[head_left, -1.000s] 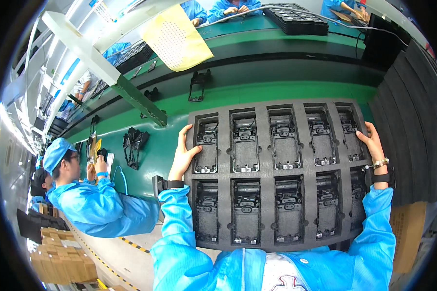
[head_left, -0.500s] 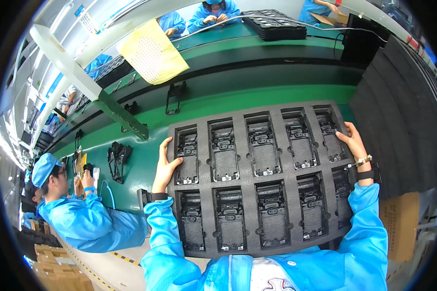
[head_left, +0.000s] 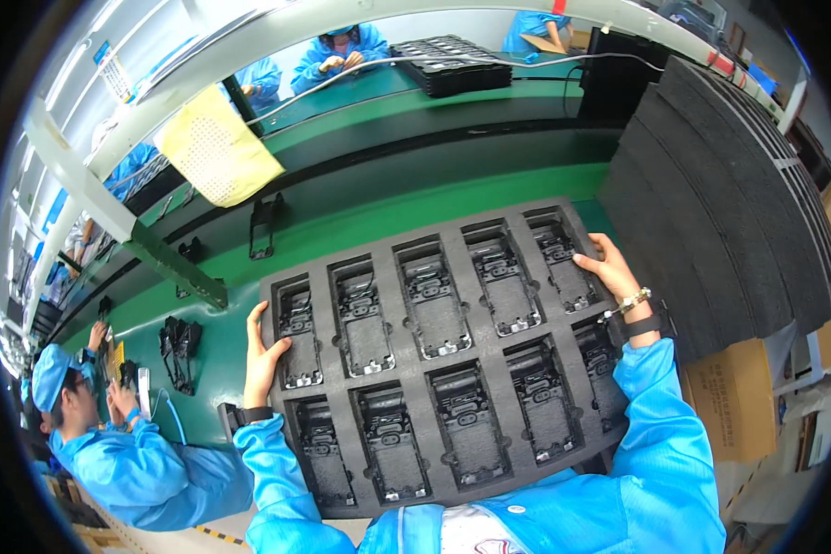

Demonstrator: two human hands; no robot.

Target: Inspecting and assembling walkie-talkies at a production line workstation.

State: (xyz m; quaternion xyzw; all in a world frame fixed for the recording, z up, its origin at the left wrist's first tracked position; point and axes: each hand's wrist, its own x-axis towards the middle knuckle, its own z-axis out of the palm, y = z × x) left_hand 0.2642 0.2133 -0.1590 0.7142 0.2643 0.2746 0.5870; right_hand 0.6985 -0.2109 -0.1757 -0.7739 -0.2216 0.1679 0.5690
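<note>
You're swinging the foam tray [head_left: 443, 360] toward frame center over the green worktop [head_left: 360, 231], left hand [head_left: 263, 355] and right hand [head_left: 609, 272] gripping its sides.

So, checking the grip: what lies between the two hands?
In the head view, only the dark foam tray spans from the left hand to the right hand, its ten pockets each holding a dark part.

A brown cardboard box [head_left: 729, 406] stands at the right, below the stack of dark foam sheets [head_left: 720, 185]. A yellow perforated card [head_left: 218, 152] hangs from the overhead rail. Brown cartons [head_left: 88, 531] sit at the lower-left edge
</note>
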